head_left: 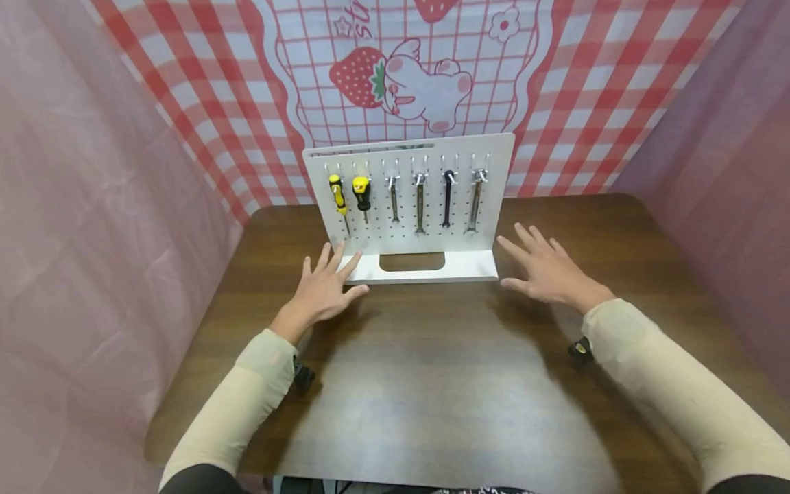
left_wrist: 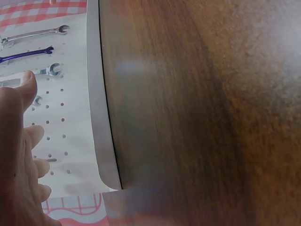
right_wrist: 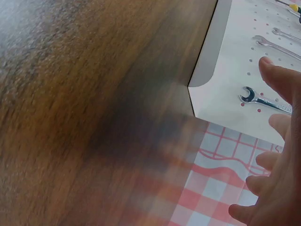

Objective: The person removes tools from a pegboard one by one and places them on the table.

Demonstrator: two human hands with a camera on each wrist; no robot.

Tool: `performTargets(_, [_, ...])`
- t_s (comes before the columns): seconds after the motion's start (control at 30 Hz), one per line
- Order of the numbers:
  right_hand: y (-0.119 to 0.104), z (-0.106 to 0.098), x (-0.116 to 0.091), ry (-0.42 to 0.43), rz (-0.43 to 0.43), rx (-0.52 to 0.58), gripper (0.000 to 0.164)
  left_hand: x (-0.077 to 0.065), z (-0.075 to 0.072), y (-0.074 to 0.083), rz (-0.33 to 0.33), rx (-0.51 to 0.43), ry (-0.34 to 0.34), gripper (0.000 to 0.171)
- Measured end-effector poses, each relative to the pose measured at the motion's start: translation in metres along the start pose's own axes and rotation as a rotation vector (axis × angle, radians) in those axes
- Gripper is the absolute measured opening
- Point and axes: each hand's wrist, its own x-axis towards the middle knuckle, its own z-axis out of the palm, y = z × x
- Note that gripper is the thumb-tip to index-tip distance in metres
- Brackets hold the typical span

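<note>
A white pegboard stand [head_left: 395, 240] stands upright on the table with tools hanging from its hooks. From left to right hang a slim yellow screwdriver [head_left: 337, 193], a stubby yellow-and-black screwdriver [head_left: 362, 194] and several wrenches, among them a dark one [head_left: 448, 199] and a silver one at the far right [head_left: 476, 199]. My left hand [head_left: 324, 287], fingers spread, is at the stand's lower left corner; whether it touches cannot be told. Beyond the lower right corner, my right hand [head_left: 546, 267] spreads its fingers too. Neither hand holds anything.
The brown wooden table [head_left: 395, 384] extends in front of the stand and to both sides. Behind it hangs a red-and-white checked cloth [head_left: 228, 89] with a strawberry print. Pink curtains [head_left: 80, 240] hang at the left and right.
</note>
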Motion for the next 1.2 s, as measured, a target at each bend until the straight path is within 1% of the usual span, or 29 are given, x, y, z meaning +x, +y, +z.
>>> performTargets(0.17, [0.002,-0.002,0.0,-0.002,0.013,-0.001,0.088,0.005,-0.002,-0.001,0.006,0.006,-0.007,0.08])
performTargets(0.33, [0.002,-0.011,-0.001,-0.001,0.032,0.008,0.088,0.009,0.0,-0.006,0.005,-0.004,-0.017,0.085])
performTargets(0.4, [0.002,-0.016,-0.003,0.008,0.042,0.021,0.088,0.012,0.001,-0.008,0.007,-0.019,-0.004,0.083])
performTargets(0.47, [0.003,-0.018,-0.004,0.016,0.054,0.036,0.088,0.014,0.002,-0.011,0.008,-0.079,0.038,0.08])
performTargets(0.5, [0.004,-0.019,-0.005,0.022,0.06,0.047,0.088,0.015,0.003,-0.012,0.004,-0.13,0.068,0.078])
performTargets(0.53, [0.005,-0.019,-0.005,0.03,0.069,0.069,0.088,0.016,0.004,-0.014,-0.007,-0.201,0.105,0.075])
performTargets(0.57, [0.006,-0.018,-0.006,0.041,0.081,0.1,0.087,0.017,0.007,-0.017,-0.03,-0.284,0.15,0.072])
performTargets(0.63, [0.008,-0.016,-0.005,0.088,0.105,0.185,0.084,0.021,0.012,-0.022,-0.091,-0.492,0.257,0.065])
performTargets(0.73, [0.007,-0.012,-0.001,0.206,0.147,0.357,0.075,0.031,0.02,-0.031,-0.209,-0.818,0.406,0.058])
performTargets(0.77, [0.006,-0.01,0.002,0.25,0.166,0.422,0.071,0.035,0.023,-0.033,-0.248,-0.918,0.447,0.057])
performTargets(0.83, [0.002,-0.008,0.008,0.342,0.193,0.555,0.063,0.044,0.026,-0.035,-0.319,-1.092,0.502,0.06])
performTargets(0.93, [-0.007,-0.005,0.019,0.476,0.217,0.769,0.053,0.054,0.03,-0.032,-0.395,-1.29,0.563,0.068])
performTargets(1.0, [-0.013,-0.004,0.027,0.563,0.184,0.891,0.049,0.055,0.032,-0.027,-0.41,-1.376,0.612,0.07])
performTargets(1.03, [-0.015,-0.003,0.029,0.592,0.161,0.913,0.049,0.055,0.034,-0.024,-0.4,-1.387,0.637,0.07])
performTargets(1.07, [-0.018,-0.002,0.031,0.605,0.144,0.911,0.049,0.053,0.035,-0.021,-0.386,-1.374,0.649,0.071])
performTargets(1.1, [-0.019,-0.002,0.032,0.605,0.118,0.89,0.05,0.052,0.037,-0.019,-0.367,-1.34,0.654,0.071])
performTargets(1.13, [-0.021,-0.001,0.033,0.584,0.099,0.838,0.053,0.049,0.038,-0.016,-0.346,-1.283,0.646,0.071])
performTargets(1.17, [-0.021,0.0,0.032,0.54,0.091,0.763,0.056,0.046,0.04,-0.014,-0.326,-1.203,0.618,0.072])
performTargets(1.2, [-0.022,0.0,0.031,0.484,0.088,0.682,0.061,0.043,0.041,-0.012,-0.307,-1.105,0.576,0.073])
